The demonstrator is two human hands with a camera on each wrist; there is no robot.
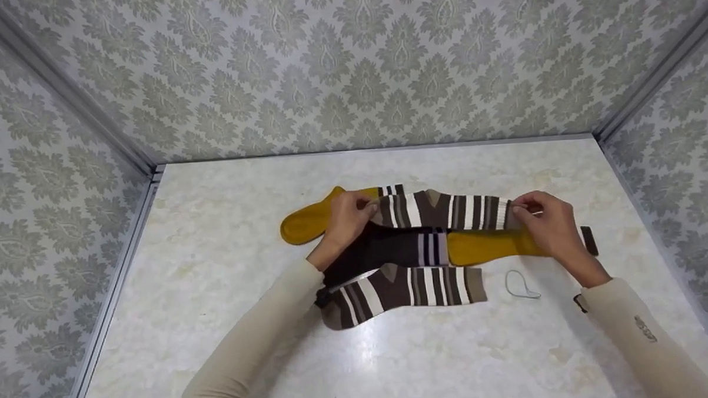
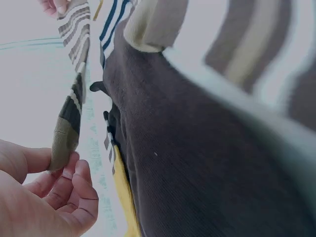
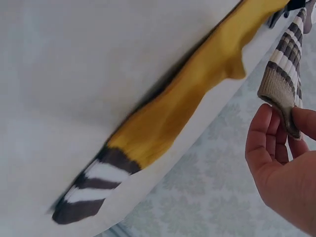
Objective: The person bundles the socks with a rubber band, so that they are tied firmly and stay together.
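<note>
A brown-and-white striped sock (image 1: 443,210) is stretched sideways between both hands, above the other socks. My left hand (image 1: 350,215) pinches its toe end between thumb and fingers, as the left wrist view shows at the tan toe (image 2: 64,140). At the other end, my right hand (image 1: 548,221) pinches the ribbed cuff (image 3: 279,89). Below it lies a matching striped sock (image 1: 392,295), flat on the table. Between the two striped socks is a dark sock (image 1: 385,248) with a pale striped cuff, partly hidden by my left wrist.
One mustard sock (image 1: 307,220) lies at the back left, another (image 1: 485,247) to the right under the held sock. A thin pale loop (image 1: 516,284) rests on the marbled white table (image 1: 213,227). Patterned walls (image 1: 361,75) enclose the table's back and sides.
</note>
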